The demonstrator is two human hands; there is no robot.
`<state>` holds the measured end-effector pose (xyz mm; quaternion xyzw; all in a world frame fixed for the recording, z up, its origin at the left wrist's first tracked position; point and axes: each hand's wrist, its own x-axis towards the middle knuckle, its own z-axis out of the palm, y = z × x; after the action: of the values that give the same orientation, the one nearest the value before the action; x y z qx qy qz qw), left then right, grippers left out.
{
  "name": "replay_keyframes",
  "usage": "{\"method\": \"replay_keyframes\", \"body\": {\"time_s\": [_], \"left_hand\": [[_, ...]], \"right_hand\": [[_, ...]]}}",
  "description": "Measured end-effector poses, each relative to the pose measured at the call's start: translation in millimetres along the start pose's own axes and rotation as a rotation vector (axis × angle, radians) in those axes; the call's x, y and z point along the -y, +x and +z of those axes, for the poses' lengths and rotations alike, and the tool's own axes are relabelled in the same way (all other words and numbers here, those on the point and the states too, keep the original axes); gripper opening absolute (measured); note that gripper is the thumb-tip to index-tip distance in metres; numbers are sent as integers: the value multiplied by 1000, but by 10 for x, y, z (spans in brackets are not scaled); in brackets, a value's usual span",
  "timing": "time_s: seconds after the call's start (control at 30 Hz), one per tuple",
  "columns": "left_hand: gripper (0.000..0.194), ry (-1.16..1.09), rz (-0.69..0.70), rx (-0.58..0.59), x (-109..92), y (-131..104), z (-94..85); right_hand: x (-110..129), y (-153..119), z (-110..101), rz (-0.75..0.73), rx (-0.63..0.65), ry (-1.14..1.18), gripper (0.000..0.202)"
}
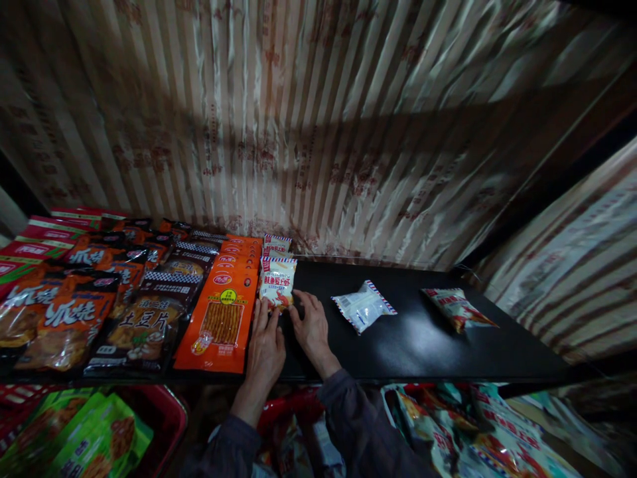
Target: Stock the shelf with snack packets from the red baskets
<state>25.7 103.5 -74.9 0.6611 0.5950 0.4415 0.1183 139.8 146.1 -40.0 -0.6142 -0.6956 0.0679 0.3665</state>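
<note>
A small white snack bag (277,279) with a striped top edge and red lettering leans beside a row of orange snack packets (221,325) on the black shelf. My left hand (266,342) has its fingertips on the bag's lower left edge, held close together. At the lower right corner, my right hand (311,325) curls its thumb and fingers against the same bag, so it sits between both hands. Behind it stand more bags of the same kind (277,244). A matching bag (364,307) lies back side up to the right.
Another bag (458,309) lies farther right on the shelf (398,352). Dark potato snack packets (144,325) and further packs fill the left side. Below the front edge are a red basket (172,411) with green packets and more snack bags (497,431). Striped sheeting (298,133) covers the back.
</note>
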Motion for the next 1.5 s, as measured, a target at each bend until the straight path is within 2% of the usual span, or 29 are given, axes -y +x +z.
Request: {"method": "replay_keyframes", "body": {"time_s": [0.07,0.33,0.6,0.77,0.87,0.97,1.03,1.1,1.27,1.37,1.5], "left_hand": [[47,5,5,8,11,0,3],[46,-1,10,-6,30,5,-3],[43,-52,-20,10,-51,0,-96],[40,-79,-36,42,-169,-22,-176],[37,-113,-37,50,-260,-58,-236],[34,-190,11,79,-392,-127,-322],[33,-248,56,148,-497,-193,-390],[32,-271,93,267,-602,-269,-462],[33,-98,145,683,-737,-498,-601],[33,60,123,884,-653,-689,-615],[28,110,44,980,-407,-1050,-591]], "right_hand": [[6,13,9,-34,-6,1,33],[-62,-65,26,-23,23,75,34],[-55,-218,-166,2,14,185,35],[38,-511,-425,-41,-43,288,30],[89,-801,-603,-78,-75,334,26],[92,-1131,-722,-50,-82,356,23],[50,-1332,-750,5,-76,375,21],[-27,-1491,-748,74,-17,398,21],[-319,-1697,-721,185,318,379,24],[-494,-1747,-722,197,460,164,26],[-614,-1811,-709,202,593,-4,30]]}}
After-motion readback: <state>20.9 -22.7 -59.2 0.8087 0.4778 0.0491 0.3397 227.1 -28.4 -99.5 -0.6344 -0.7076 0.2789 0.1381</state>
